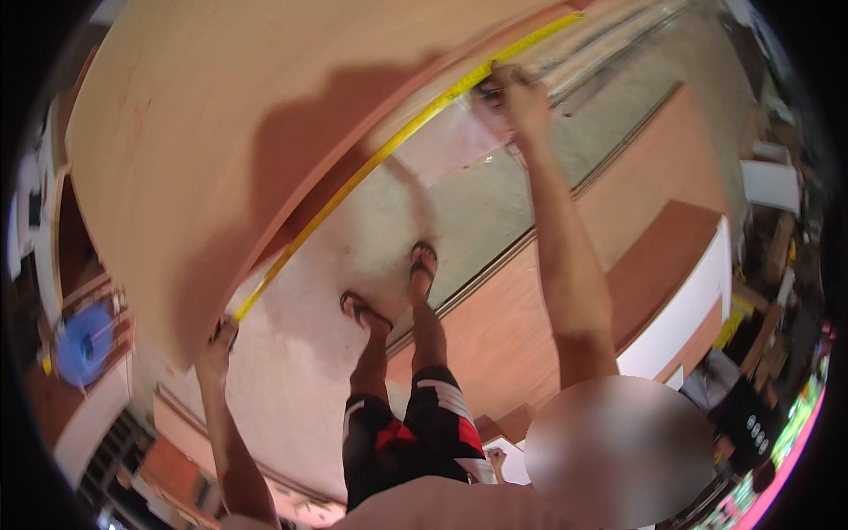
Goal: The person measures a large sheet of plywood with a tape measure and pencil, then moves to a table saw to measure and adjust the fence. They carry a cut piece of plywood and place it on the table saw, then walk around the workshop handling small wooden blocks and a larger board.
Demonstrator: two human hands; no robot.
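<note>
A large plywood sheet (230, 115) fills the upper left, its near edge curving across the view. A yellow tape measure blade (380, 155) lies stretched along that edge. My left hand (216, 340) pinches the tape's end at the sheet's lower left corner. My right hand (512, 93) is closed on the tape measure case (488, 88) at the upper part of the edge. My legs in black, red and white shorts and my sandalled feet (389, 287) stand on the floor below.
More flat boards (654, 177) lie on the floor at right, with a white-edged panel (689, 305) beside them. A blue round object (84, 344) sits at the left. Clutter and a seated person (733, 406) are at the lower right.
</note>
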